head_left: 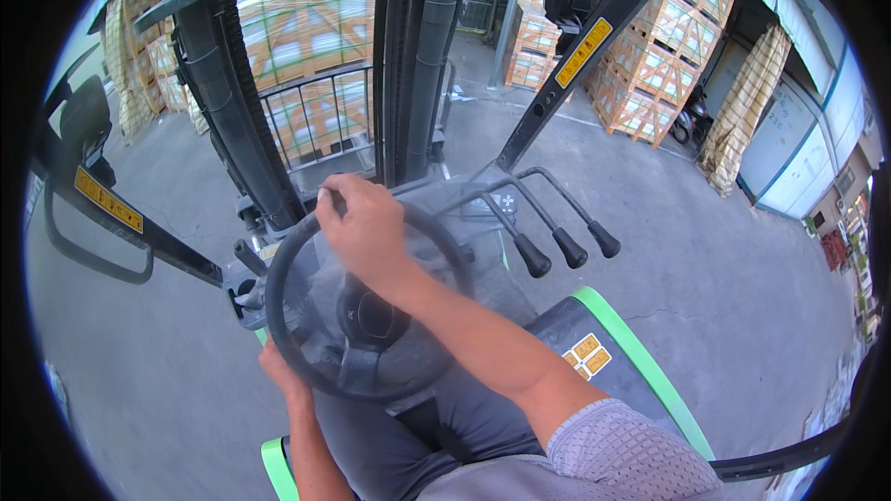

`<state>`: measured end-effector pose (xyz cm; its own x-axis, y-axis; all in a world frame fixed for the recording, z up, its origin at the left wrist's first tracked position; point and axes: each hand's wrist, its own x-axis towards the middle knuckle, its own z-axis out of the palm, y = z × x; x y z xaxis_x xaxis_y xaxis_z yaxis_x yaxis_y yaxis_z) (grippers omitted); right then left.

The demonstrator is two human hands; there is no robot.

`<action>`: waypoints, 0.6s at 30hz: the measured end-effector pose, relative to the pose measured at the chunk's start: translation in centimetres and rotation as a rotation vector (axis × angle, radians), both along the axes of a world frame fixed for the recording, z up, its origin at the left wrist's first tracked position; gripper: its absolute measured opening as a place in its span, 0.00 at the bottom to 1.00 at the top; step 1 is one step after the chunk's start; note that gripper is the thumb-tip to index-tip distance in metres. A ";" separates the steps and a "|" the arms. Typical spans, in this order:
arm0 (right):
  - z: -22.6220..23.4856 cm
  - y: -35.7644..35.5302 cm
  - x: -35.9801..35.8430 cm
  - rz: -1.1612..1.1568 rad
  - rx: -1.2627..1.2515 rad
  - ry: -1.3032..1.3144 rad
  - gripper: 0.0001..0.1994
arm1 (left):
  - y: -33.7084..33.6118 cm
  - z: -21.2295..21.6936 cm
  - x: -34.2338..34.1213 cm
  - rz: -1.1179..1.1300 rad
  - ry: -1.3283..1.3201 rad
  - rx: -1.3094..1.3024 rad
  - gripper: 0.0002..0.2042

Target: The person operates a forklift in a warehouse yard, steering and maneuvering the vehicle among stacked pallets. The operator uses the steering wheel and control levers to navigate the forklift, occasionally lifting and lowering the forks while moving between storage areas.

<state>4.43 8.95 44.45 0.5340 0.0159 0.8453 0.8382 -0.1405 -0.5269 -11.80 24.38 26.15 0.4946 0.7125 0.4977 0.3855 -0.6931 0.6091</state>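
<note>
I sit at the controls of a forklift, with its black steering wheel (461, 264) in front of me. My right hand (362, 227) is closed over the wheel's upper rim, the arm reaching across the wheel. At the lower left of the rim, my left hand (281, 366) is wrapped against the wheel, its fingers partly hidden. Right of the wheel stand three black-knobbed levers (568, 247), touched by neither hand. A short lever (249, 257) rises left of the wheel. Ahead, between the mast uprights (429, 65), is a wrapped stack of wooden crates (311, 32).
The load backrest (320, 116) stands in front of the crates. More stacked crates (664, 46) stand at the far right, near a hanging checked curtain (747, 107) and a parked motorbike (689, 116). Dark overhead-guard posts (534, 121) flank me. Concrete ground (139, 334) surrounds the forklift.
</note>
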 end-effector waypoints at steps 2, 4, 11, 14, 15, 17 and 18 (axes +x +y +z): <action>0.0 0.2 0.0 -0.004 -0.007 -0.012 0.04 | 0.2 -0.1 0.1 -0.027 -0.068 0.013 0.18; 0.1 0.5 -0.1 0.007 -0.009 -0.023 0.05 | 0.4 -0.2 0.2 -0.028 -0.105 0.055 0.23; -0.1 0.9 -0.1 0.000 -0.020 -0.004 0.04 | 1.3 -1.0 -0.1 -0.010 -0.054 0.042 0.16; -0.2 1.2 -0.2 -0.026 0.002 -0.015 0.03 | 1.6 -1.4 -0.5 -0.011 -0.019 0.040 0.14; -0.2 1.3 -0.3 -0.031 -0.001 -0.012 0.03 | 1.8 -1.4 -0.6 -0.018 -0.012 0.046 0.15; -0.3 1.7 -0.4 -0.025 -0.002 -0.006 0.03 | 2.1 -1.4 -1.1 -0.010 -0.035 0.001 0.16; -0.2 2.0 -0.5 -0.014 -0.001 -0.002 0.03 | 2.2 -1.4 -1.4 0.012 -0.026 -0.054 0.17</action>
